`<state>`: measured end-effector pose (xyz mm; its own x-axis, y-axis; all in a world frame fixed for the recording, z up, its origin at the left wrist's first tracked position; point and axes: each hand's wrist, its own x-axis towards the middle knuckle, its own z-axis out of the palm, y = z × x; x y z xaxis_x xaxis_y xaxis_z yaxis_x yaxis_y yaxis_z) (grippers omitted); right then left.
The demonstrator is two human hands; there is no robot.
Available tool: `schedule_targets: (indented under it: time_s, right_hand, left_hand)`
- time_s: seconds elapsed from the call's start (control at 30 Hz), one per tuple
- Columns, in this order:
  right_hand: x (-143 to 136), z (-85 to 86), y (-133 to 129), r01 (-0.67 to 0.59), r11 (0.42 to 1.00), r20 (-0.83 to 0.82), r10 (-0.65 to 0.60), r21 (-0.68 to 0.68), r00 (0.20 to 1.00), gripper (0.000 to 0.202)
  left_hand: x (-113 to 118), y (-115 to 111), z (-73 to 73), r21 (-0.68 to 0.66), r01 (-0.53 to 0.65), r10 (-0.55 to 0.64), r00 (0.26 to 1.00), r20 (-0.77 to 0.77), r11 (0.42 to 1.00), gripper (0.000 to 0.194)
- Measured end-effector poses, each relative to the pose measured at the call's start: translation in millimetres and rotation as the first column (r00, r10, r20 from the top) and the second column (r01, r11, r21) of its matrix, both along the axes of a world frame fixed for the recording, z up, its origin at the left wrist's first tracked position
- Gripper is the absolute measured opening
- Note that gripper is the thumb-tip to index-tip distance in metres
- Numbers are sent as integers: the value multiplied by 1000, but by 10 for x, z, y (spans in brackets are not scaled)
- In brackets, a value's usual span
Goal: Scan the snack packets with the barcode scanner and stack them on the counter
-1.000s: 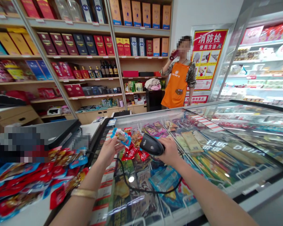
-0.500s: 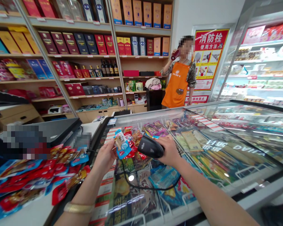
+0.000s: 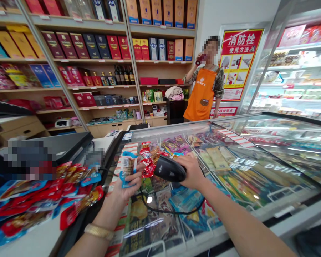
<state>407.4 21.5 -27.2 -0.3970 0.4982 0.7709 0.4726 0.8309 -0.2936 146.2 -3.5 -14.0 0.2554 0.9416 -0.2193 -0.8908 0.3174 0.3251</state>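
In my left hand (image 3: 130, 184) is a small blue-edged snack packet (image 3: 128, 167), its barcode side turned up toward me. My fingers wrap around its lower right edge. My right hand (image 3: 193, 171) grips a black barcode scanner (image 3: 169, 168), whose head points left toward the packet with a gap between them. The scanner's black cable (image 3: 173, 213) loops over the freezer glass. Behind the scanner, several red snack packets (image 3: 147, 157) lie on the glass, partly covered by it and by my hand.
A heap of red and blue snack packets (image 3: 42, 196) covers the counter at left, beside a dark monitor-like device (image 3: 72, 146). The glass-topped freezer (image 3: 256, 210) holds ice creams. Beyond it a person in an orange apron (image 3: 202, 94) stands drinking, near shelves of boxes (image 3: 96, 66).
My left hand has rolled over, turning the packet from its printed front to its barcode side. The scanner has shifted slightly left. The person's drink is tipped closer to the mouth.
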Motion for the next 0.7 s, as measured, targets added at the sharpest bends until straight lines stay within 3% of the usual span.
schedule_targets:
  time_s: [0.3, 0.5, 0.7]
  right_hand:
    - [-39, 36, -78, -43, 995, 57, 48, -86, 997, 25]
    - [-45, 33, -76, 25, 995, 106, -15, -95, 994, 24]
    - [-32, 0, -47, 1, 998, 55, 3, -70, 998, 23]
  left_hand:
    - [105, 30, -74, -156, 16, -51, 973, -224, 988, 23]
    - [87, 43, -133, -94, 44, -74, 937, -341, 995, 18]
    - [172, 25, -9, -39, 24, -38, 904, -427, 999, 16]
